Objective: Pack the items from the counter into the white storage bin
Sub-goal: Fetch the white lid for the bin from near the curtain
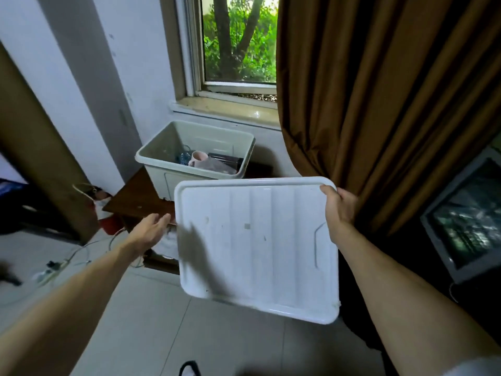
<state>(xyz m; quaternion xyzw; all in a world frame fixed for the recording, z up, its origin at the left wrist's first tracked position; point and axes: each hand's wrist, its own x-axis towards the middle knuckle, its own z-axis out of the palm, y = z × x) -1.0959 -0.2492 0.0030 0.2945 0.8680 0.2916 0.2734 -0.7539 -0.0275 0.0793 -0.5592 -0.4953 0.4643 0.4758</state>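
The white storage bin (151,154) stands open on a low dark wooden table (130,199) under the window. Inside it lie a pink mug (199,158), a clear water bottle (185,157) and a dark flat box (226,160). My right hand (340,208) grips the right edge of the bin's white ribbed lid (257,245), holding it tilted in the air in front of the bin. My left hand (150,230) is open, fingers spread, just left of the lid's left edge and not touching it.
A brown curtain (379,104) hangs at the right beside the window (238,42). A grey screen (466,221) leans at far right. Cables and a power strip (54,267) lie on the tiled floor at left, next to a brown panel (35,147).
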